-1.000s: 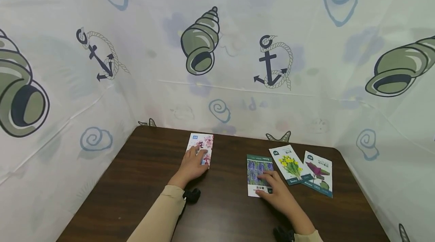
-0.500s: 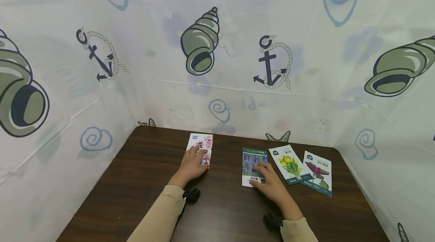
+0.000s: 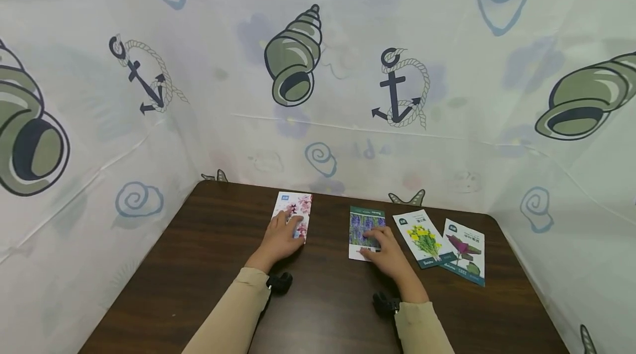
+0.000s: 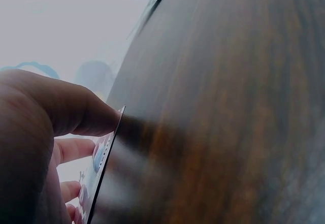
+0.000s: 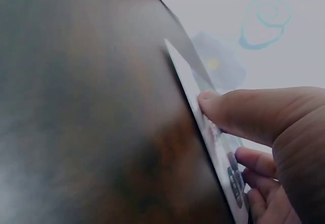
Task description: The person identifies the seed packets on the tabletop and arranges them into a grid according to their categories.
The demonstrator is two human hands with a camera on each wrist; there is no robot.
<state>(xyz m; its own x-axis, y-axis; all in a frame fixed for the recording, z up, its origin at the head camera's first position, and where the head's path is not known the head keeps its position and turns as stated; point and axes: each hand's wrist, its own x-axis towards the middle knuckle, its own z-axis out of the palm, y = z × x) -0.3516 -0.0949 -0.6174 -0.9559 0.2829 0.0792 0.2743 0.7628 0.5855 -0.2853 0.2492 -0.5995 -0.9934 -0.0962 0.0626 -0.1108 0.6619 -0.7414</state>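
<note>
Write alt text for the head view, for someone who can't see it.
A person's left hand touches a pink-blossom card and the right hand a lavender card, both on a dark wooden table. To the right, a yellow-flower card overlaps a magenta-flower card; behind is a shell-printed backdrop.

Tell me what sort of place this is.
Perhaps a screened-off tabletop workspace: creased, shell-printed sheeting rises behind and on both sides of a dark table holding flower-picture cards.

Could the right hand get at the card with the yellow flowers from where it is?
Probably yes: the yellow-flower card lies close by the right hand, with nothing on top of it. The hand would just have to leave the lavender-coloured flower card it touches.
</note>
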